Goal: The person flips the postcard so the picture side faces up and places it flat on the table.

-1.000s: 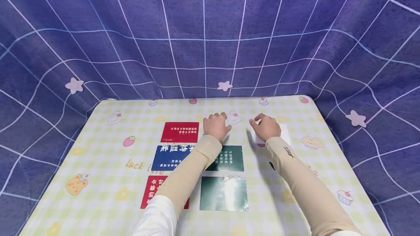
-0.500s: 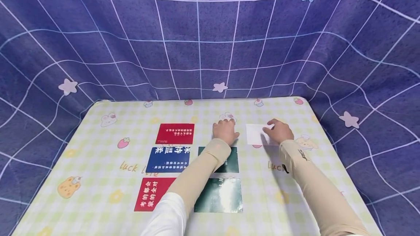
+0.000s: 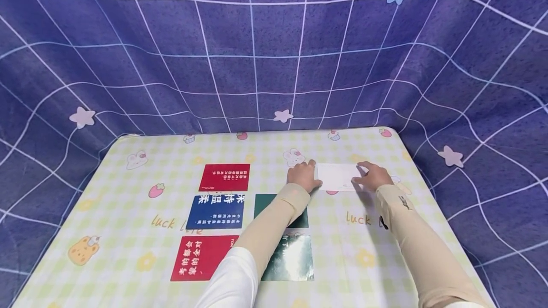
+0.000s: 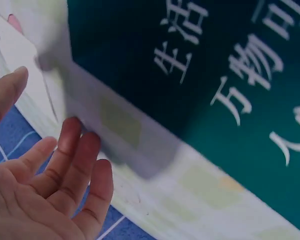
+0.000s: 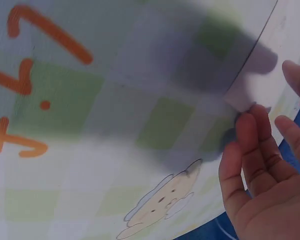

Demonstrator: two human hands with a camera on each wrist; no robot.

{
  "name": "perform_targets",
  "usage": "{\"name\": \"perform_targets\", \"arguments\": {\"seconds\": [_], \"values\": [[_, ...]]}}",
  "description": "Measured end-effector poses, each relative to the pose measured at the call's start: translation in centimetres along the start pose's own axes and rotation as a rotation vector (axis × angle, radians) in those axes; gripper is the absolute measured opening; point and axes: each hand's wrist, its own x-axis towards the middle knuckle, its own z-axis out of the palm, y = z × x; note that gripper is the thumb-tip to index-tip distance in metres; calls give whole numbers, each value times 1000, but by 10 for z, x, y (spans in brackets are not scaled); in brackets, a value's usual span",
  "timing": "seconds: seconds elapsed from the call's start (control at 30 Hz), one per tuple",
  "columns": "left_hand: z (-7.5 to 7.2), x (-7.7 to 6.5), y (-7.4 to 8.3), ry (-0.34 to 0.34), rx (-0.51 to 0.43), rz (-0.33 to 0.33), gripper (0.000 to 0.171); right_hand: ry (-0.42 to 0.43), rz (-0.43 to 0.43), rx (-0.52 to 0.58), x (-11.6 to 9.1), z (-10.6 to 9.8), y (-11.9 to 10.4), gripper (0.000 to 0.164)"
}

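A white card [image 3: 336,177] lies flat on the table at the far right of the group of cards, with a small faint mark near its front edge. At its left edge is my left hand [image 3: 304,176], thumb and fingers spread apart and loosely bent. My right hand [image 3: 373,177] is at the right edge, its thumb and index tip over that end of the card. In the left wrist view the fingers [image 4: 82,160] are relaxed beside the white card [image 4: 27,65]. In the right wrist view, the fingertips [image 5: 247,127] are close to the card's corner.
Red cards [image 3: 225,178] [image 3: 197,258] and a blue card [image 3: 216,211] form a column on the left. Two green cards [image 3: 262,203] [image 3: 293,258] lie partly under my left forearm in the head view. A blue curtain [image 3: 274,61] hangs behind the checked tablecloth [image 3: 128,213].
My right hand has shifted right, from over the white card to its right edge, uncovering most of it. My left hand has moved right to the card's left edge. The view has shifted slightly.
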Motion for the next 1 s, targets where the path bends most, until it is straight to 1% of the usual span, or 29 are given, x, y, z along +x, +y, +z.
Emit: {"name": "perform_targets", "arguments": {"seconds": [0.17,0.27,0.33,0.43,0.57,0.73,0.87,1.0], "values": [[7,5,0,-7,12,1,75,-33,22,9,4,2,4,74],[9,9,1,-23,26,4,80,-60,38,14,5,1,6,80],[8,12,2,-49,37,6,82,-79,53,22,6,0,6,83],[3,15,4,-99,52,9,84,-97,70,36,7,-1,7,87],[-1,17,7,-133,68,18,81,-83,58,41,7,-1,8,85],[-2,19,10,-127,38,21,79,-49,23,16,7,-1,8,80],[-1,21,11,-129,7,7,80,-48,27,7,7,-1,8,83],[0,24,14,-149,1,-1,81,-42,44,24,6,-2,8,82]]}}
